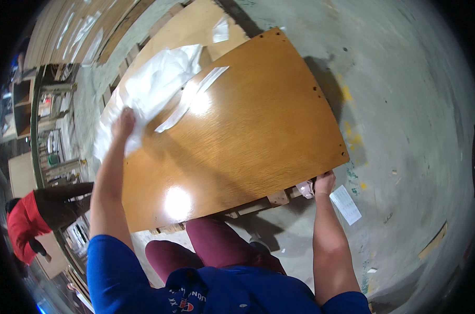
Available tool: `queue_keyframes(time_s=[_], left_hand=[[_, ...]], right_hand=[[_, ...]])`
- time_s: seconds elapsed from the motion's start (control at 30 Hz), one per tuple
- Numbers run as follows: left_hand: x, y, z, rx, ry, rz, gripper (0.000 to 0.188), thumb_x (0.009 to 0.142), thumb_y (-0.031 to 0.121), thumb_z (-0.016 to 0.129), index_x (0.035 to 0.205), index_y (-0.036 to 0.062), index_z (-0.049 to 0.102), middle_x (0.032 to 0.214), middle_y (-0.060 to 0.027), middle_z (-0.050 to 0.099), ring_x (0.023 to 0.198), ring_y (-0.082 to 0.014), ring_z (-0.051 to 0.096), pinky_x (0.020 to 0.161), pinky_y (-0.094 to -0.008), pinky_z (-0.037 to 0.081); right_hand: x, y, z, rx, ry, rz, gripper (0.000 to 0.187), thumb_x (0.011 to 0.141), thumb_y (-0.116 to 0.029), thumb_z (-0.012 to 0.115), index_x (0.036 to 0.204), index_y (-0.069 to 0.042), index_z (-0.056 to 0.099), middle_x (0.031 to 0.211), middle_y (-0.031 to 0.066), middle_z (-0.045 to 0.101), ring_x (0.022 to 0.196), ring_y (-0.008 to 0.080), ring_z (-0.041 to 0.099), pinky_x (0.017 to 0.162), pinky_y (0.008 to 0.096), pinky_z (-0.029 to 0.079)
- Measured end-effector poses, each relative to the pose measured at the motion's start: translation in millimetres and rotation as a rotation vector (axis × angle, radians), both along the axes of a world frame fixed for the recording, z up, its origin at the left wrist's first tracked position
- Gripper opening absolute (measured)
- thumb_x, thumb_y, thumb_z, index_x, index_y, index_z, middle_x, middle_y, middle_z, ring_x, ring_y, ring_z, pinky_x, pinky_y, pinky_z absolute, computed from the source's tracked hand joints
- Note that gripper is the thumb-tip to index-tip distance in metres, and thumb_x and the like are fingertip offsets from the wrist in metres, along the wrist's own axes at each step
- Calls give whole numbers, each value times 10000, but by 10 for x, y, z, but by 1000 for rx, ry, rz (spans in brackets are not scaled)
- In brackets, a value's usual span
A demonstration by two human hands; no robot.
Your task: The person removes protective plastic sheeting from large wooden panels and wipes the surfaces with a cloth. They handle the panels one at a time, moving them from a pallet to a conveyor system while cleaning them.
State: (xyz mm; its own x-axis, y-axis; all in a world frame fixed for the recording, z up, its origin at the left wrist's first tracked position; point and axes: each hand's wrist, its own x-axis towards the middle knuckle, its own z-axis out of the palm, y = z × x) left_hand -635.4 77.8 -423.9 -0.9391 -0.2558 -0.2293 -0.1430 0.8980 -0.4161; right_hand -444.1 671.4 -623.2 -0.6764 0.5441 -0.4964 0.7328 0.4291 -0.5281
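A large glossy brown wooden panel (237, 125), with small holes near its right corners, lies in front of me. My left hand (123, 123) is closed on a crumpled white packing sheet (161, 78) at the panel's left side; hand and sheet are smeared by motion. A narrow white strip (193, 99) lies on the panel beside the sheet. At the near right corner, my right hand (325, 182) is closed, just under the panel's edge. A pinkish, shiny piece (304, 189) and something dark show by its fingers, but what it grips is partly hidden.
Under the panel are a wooden pallet (278, 198) and a brown cardboard sheet (187, 23). A white paper (345, 204) lies on the floor near my right forearm. At the left, a person in a red shirt (25, 222) bends beside a rack (37, 131). Stacked boards (64, 31) stand far left.
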Motion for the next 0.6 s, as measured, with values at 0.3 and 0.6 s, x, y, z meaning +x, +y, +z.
queue_keyframes(time_s=[0.3, 0.6], left_hand=[[517, 1544, -342, 490, 251, -63, 837, 740, 597, 593, 1337, 86, 306, 1173, -213, 520, 1048, -335, 539, 862, -432, 445], [292, 845, -203, 45, 66, -132, 218, 859, 191, 466, 1033, 131, 582, 1052, -91, 569, 987, -276, 551, 778, -409, 497]], right_hand=[[123, 112, -303, 3, 257, 40, 382, 872, -333, 539, 995, 23, 602, 944, 237, 628, 895, 404, 590, 739, 440, 450], [86, 83, -260, 49, 289, 56, 436, 894, -385, 499, 1011, 23, 600, 975, 233, 620, 931, 420, 567, 743, 435, 449]])
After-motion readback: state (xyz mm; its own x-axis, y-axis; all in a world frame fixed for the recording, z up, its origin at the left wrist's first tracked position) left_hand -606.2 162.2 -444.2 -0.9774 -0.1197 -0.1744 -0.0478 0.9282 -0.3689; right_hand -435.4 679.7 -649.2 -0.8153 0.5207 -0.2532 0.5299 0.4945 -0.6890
